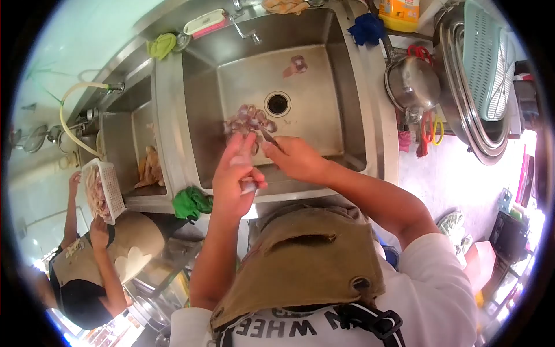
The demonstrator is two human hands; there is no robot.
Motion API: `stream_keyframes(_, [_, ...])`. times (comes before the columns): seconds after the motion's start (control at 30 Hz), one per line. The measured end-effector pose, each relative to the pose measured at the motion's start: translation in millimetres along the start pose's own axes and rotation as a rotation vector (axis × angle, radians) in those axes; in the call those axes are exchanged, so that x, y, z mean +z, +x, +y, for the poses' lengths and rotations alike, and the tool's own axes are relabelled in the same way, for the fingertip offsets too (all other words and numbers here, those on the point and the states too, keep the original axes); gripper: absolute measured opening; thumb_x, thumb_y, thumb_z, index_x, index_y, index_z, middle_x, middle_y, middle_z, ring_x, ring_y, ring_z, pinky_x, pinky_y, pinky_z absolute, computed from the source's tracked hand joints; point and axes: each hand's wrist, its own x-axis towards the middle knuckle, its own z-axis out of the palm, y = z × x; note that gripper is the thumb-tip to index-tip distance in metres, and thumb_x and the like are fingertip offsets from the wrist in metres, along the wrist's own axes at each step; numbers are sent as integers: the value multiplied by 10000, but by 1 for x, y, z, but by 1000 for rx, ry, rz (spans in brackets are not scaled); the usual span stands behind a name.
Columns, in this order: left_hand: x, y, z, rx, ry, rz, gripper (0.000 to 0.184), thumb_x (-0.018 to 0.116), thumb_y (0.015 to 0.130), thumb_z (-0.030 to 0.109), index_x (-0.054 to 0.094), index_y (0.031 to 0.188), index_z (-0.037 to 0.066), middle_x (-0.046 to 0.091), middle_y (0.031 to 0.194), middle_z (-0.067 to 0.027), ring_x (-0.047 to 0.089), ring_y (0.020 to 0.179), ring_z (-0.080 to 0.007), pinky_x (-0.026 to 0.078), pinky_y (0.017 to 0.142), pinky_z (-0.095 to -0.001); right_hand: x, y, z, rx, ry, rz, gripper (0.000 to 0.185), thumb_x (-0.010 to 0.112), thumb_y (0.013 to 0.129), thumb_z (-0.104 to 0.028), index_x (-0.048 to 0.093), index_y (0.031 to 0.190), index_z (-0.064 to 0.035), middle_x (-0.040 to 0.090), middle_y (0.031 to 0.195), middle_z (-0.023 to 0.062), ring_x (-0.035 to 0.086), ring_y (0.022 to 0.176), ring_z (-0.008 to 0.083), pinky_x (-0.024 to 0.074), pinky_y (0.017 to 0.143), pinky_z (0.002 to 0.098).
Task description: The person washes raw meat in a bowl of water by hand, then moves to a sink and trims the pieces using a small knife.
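Over the near side of a steel sink (312, 87), my left hand (234, 173) has two fingers stretched forward and the others curled, its fingertips at a small piece of meat. A whitish patch shows by its curled fingers. My right hand (298, 159) is closed around a small knife (269, 137), whose dark blade points up and left toward my left fingertips; its handle is hidden. Just beyond my fingers lies a pile of pinkish-purple meat pieces (248, 117) on the sink floor. Another few pieces (297, 65) rest farther back, right of the drain (277, 104).
Left, a second sink (141, 118) holds poultry (150, 168). A person (98, 254) there holds a white basket (110, 191) of meat. A green cloth (192, 203) hangs on the front rim. A faucet (248, 34) juts over the back; pots (413, 84) and trays stand right.
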Motion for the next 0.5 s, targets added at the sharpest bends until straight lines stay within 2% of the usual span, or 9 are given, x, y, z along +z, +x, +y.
stream_keyframes(0.07, [14,-1,0,38,222,9,724,462,837,-4,183,1503,49,289,1527,-158,633,781,-201,545,612,-336,-5,0,-19,269,363,-145,307,568,944,-287,570,789,-22,619,695,83,519,516,146,392,481,278])
stream_keyframes(0.13, [24,-3,0,76,408,14,742,467,847,-2,155,1516,74,278,1528,-172,655,857,-248,566,645,-364,-7,2,-20,238,618,-217,257,606,918,-257,574,788,-38,593,688,42,492,534,96,365,478,250])
stream_keyframes(0.17, [23,-4,0,86,393,15,733,472,847,1,169,1511,71,293,1515,-177,653,866,-256,567,663,-374,-7,3,-21,221,747,-259,235,626,904,-243,576,787,-45,580,685,21,479,543,71,352,476,236])
stream_keyframes(0.23, [22,-4,2,106,362,23,715,482,847,9,197,1500,65,322,1489,-187,650,882,-271,570,701,-395,-7,6,-21,164,753,-150,184,635,893,-208,574,810,-55,572,682,21,461,536,75,338,472,240])
stream_keyframes(0.33, [11,-2,8,86,246,53,614,489,837,12,311,1424,35,454,1356,-199,644,890,-289,565,751,-433,-19,9,-28,140,791,-33,160,639,893,-194,568,838,-62,560,689,15,430,527,76,322,470,248])
stream_keyframes(0.37, [11,-2,12,63,179,61,453,487,815,14,439,1265,-10,564,1165,-191,642,870,-292,557,777,-460,-23,9,-34,138,809,-3,159,639,895,-195,565,846,-63,555,694,11,419,525,75,317,469,251])
stream_keyframes(0.5, [7,-4,15,89,134,52,311,531,832,63,515,1125,-42,616,1024,-184,639,837,-277,556,774,-463,-26,11,-46,154,916,41,159,653,890,-184,563,851,-60,556,716,16,422,531,83,323,478,253])
